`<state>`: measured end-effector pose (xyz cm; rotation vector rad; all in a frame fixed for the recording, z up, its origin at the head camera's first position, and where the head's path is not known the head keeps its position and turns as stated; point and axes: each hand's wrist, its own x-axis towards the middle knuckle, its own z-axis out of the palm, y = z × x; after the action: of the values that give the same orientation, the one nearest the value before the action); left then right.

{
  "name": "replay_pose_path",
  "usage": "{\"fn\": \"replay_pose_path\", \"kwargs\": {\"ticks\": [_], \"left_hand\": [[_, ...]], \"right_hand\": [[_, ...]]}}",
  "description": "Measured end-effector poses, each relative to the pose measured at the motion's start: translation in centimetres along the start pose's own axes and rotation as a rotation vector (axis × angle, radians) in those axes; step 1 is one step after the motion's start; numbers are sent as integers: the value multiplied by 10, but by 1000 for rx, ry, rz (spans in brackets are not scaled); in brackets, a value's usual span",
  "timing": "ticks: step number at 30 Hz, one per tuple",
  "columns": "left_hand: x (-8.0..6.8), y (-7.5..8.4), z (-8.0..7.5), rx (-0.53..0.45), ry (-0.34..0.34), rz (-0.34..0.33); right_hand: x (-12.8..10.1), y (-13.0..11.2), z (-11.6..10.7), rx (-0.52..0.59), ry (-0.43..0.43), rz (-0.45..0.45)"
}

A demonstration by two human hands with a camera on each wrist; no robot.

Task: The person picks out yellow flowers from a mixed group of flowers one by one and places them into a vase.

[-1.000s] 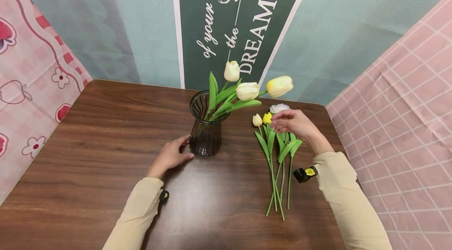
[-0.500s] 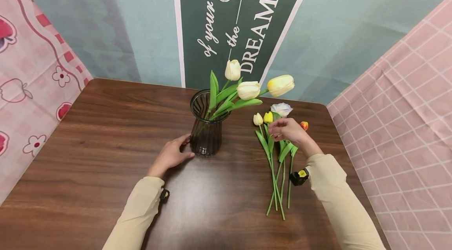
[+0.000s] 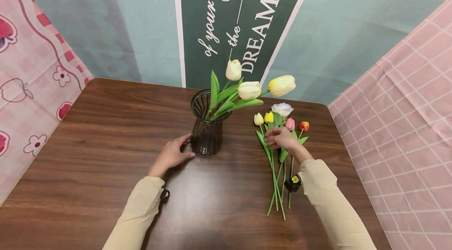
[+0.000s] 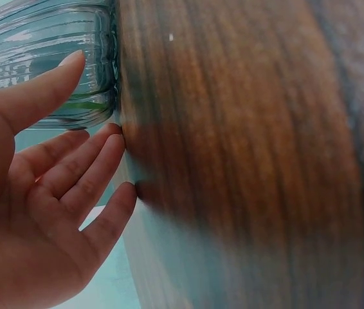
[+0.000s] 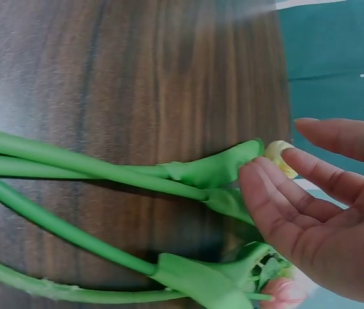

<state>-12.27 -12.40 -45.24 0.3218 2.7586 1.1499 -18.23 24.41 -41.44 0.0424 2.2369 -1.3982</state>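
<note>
A dark ribbed glass vase (image 3: pixel 206 129) stands mid-table with three cream and yellow tulips (image 3: pixel 249 90) leaning right out of it. My left hand (image 3: pixel 172 155) rests on the table at the vase's base. In the left wrist view its straight thumb touches the vase (image 4: pixel 47 58) and the fingers (image 4: pixel 85 167) lie loose. Several small tulips (image 3: pixel 276 171) lie in a bunch right of the vase. My right hand (image 3: pixel 280 138) hovers over their leaves just below the heads. In the right wrist view its relaxed fingers (image 5: pixel 278 206) touch a green leaf (image 5: pixel 217 168) without closing.
The wooden table (image 3: pixel 106 136) has bare room to the left and front. Fabric backdrops hang close behind and on both sides, pink at left (image 3: pixel 31 69) and right (image 3: pixel 399 112). The table's right edge runs just past the tulip bunch.
My right hand has drawn back toward me along the loose tulips, uncovering a pink and an orange head. The left hand and the vase have stayed put.
</note>
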Motion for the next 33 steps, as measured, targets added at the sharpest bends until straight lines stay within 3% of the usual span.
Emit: {"fn": "replay_pose_path", "kwargs": {"ticks": [12, 19, 26, 33], "left_hand": [[2, -3, 3, 9, -26, -43], [3, -4, 4, 8, -27, -43], [3, -3, 3, 1, -32, -55], [2, -3, 4, -1, -30, -50]], "right_hand": [[4, 9, 6, -50, 94, 44], [8, 12, 9, -217, 189, 67], [8, 11, 9, -265, 167, 80], [9, 8, 14, -427, 144, 69]]}}
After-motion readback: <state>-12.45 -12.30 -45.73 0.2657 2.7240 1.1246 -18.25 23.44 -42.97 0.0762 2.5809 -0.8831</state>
